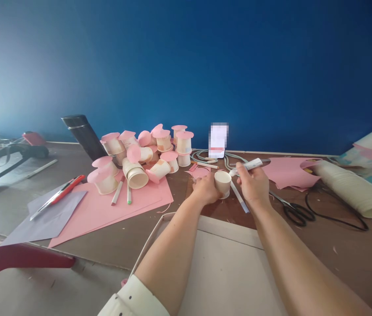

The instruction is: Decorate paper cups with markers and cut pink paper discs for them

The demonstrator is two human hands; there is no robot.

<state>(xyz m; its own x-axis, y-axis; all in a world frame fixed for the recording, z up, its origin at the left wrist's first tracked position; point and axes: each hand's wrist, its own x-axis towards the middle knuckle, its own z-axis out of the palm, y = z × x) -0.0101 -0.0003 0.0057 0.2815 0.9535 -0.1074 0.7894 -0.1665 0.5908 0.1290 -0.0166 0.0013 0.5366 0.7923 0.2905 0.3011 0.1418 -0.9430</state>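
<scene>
My left hand [204, 189] is closed around the side of a small white paper cup [222, 180], which stands with its round end facing up. Between the thumb and fingers of my right hand [254, 188] is a white tube [253, 164], its narrow tip pointing left at the cup's rim. Whether the tip touches the cup I cannot tell. A white marker [239, 197] lies on the table between my hands. Behind my left hand are small pink paper scraps [200, 172].
Several paper cups with pink paper discs [169, 157] cluster at left. Pink sheets [133, 210], a red cutter [67, 189] and a black flask [85, 136] lie or stand nearby. Scissors [293, 208], cut pink paper [291, 171] and stacked cups [353, 188] are right. A phone [218, 140] stands behind.
</scene>
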